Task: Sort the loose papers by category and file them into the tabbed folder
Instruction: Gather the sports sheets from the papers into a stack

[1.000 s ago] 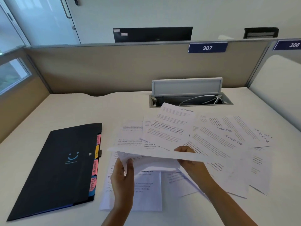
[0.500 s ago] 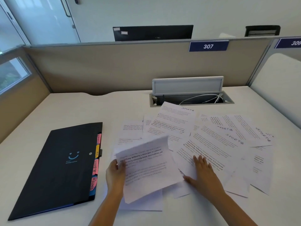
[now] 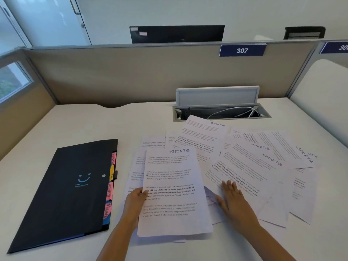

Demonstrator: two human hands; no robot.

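Observation:
My left hand grips the left edge of a printed sheet headed "SPORTS", held face up over other pages. My right hand lies flat, fingers straight, on the spread of loose papers to the right; several of these also read "SPORTS". A closed black tabbed folder with a smiley logo lies at the left of the desk. Its coloured tabs, one marked "Admin", stick out of its right edge next to the papers.
An open cable tray with a raised lid and white cables sits behind the papers. Beige partition walls close the desk at the back and sides. Bare white desk lies behind the folder.
The sheet held by both hands was turned face up. My right hand let go of it and now lies flat on the papers to the right. My left hand keeps the sheet.

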